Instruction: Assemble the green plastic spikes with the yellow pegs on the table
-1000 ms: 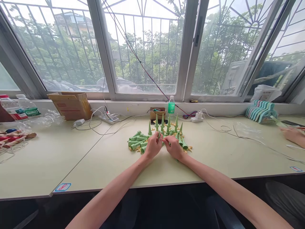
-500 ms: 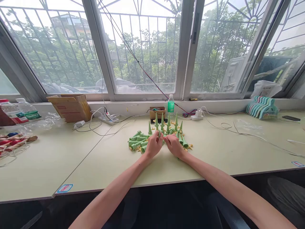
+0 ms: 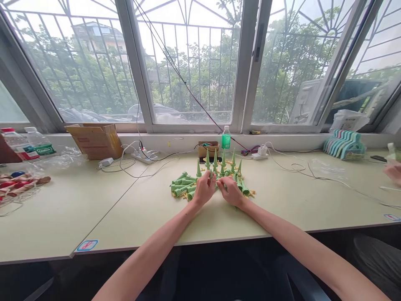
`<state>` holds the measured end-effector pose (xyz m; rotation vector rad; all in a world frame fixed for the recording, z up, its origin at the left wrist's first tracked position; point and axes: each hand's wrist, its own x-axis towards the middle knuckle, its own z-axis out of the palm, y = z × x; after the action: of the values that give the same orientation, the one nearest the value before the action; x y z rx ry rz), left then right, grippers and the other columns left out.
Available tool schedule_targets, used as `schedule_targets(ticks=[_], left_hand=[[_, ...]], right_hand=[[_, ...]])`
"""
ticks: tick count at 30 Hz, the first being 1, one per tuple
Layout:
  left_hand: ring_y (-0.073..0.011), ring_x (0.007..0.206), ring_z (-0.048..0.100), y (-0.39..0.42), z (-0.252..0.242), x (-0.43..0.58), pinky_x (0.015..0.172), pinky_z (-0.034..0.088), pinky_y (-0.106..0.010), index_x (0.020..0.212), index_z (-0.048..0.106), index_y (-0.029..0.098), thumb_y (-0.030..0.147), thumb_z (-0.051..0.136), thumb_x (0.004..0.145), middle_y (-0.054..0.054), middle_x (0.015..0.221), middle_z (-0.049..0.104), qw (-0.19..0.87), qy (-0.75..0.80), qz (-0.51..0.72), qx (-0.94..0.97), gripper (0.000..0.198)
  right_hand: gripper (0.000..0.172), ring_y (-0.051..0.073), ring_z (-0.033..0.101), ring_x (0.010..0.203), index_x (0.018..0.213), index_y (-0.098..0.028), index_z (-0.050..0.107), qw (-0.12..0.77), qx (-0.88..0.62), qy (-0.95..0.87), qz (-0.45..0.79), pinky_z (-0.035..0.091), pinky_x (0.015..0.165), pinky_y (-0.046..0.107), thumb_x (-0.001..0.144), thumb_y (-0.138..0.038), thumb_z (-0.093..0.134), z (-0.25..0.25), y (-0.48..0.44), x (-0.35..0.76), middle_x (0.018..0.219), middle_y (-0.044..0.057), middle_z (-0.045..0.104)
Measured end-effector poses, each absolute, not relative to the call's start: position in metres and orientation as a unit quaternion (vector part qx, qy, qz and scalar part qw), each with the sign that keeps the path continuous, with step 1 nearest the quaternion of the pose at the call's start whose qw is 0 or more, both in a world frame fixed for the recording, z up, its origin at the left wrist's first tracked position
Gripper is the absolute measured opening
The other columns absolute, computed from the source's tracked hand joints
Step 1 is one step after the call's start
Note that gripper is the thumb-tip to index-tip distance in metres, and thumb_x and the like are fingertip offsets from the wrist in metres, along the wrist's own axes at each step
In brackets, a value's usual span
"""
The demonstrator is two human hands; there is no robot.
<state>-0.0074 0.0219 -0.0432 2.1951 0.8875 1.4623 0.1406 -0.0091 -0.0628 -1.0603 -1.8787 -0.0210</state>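
Over the near side of a pile of green plastic spikes (image 3: 181, 191), my two hands are close together. My left hand (image 3: 204, 190) is closed around one green spike (image 3: 211, 173), whose pointed tip stands up between the fingers. Just beside it, my right hand (image 3: 230, 191) has its fingers pinched by that spike; what they hold is hidden. Several more cone-shaped spikes stand upright in a row (image 3: 215, 161) behind my hands, with small yellow parts (image 3: 251, 193) around them. Other spikes lie on their sides to the left and right.
A green-liquid bottle (image 3: 226, 139) and a small open box (image 3: 208, 149) stand behind the spikes. Power strips (image 3: 145, 156) and cables cross the back of the table (image 3: 134, 221). A cardboard box (image 3: 95, 141) is at left, hangers (image 3: 344, 144) at right. Another person's hand (image 3: 394, 170) shows at the right edge.
The view has shifted slightly. Another person's hand has come in at the right edge, with a whitish object by it. My hands keep nearly the same pose at the spike.
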Motion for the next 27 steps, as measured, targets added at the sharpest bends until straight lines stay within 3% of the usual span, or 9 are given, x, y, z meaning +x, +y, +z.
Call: schedule_targets(ticks=[8, 19, 22, 27], left_hand=[[-0.0062, 0.045, 0.035, 0.024, -0.047, -0.010, 0.047, 0.031, -0.020, 0.077, 0.044, 0.019, 0.035, 0.045, 0.092, 0.005, 0.060, 0.045, 0.161, 0.319, 0.508, 0.784, 0.022], [-0.0059, 0.045, 0.036, 0.023, -0.041, -0.014, 0.046, 0.030, -0.019, 0.078, 0.045, 0.020, 0.035, 0.044, 0.092, 0.005, 0.062, 0.047, 0.158, 0.323, 0.510, 0.781, 0.021], [-0.0060, 0.044, 0.034, 0.024, -0.040, -0.016, 0.047, 0.030, -0.019, 0.079, 0.046, 0.020, 0.034, 0.045, 0.091, 0.006, 0.060, 0.044, 0.148, 0.323, 0.510, 0.783, 0.019], [-0.0058, 0.044, 0.034, 0.026, -0.038, -0.020, 0.048, 0.031, -0.020, 0.079, 0.046, 0.019, 0.032, 0.045, 0.092, 0.006, 0.059, 0.044, 0.136, 0.331, 0.508, 0.784, 0.019]], right_hand=[[0.035, 0.013, 0.039, 0.059, 0.063, -0.020, 0.040, 0.459, -0.423, -0.781, -0.027, 0.036, 0.074, 0.029, 0.097, -0.026, 0.038, -0.069, 0.000, 0.142, 0.058, -0.002, 0.043], [0.045, 0.013, 0.038, 0.056, 0.060, -0.020, 0.040, 0.453, -0.433, -0.778, -0.032, 0.036, 0.075, 0.030, 0.101, -0.036, 0.031, -0.068, 0.005, 0.138, 0.054, -0.003, 0.041], [0.040, 0.013, 0.043, 0.059, 0.066, -0.019, 0.048, 0.461, -0.440, -0.771, -0.018, 0.037, 0.077, 0.031, 0.100, -0.035, 0.034, -0.065, 0.003, 0.136, 0.057, -0.001, 0.048], [0.017, 0.015, 0.053, 0.067, 0.090, -0.018, 0.058, 0.481, -0.423, -0.768, 0.000, 0.039, 0.079, 0.032, 0.093, -0.034, 0.051, -0.061, 0.001, 0.135, 0.069, 0.000, 0.059]])
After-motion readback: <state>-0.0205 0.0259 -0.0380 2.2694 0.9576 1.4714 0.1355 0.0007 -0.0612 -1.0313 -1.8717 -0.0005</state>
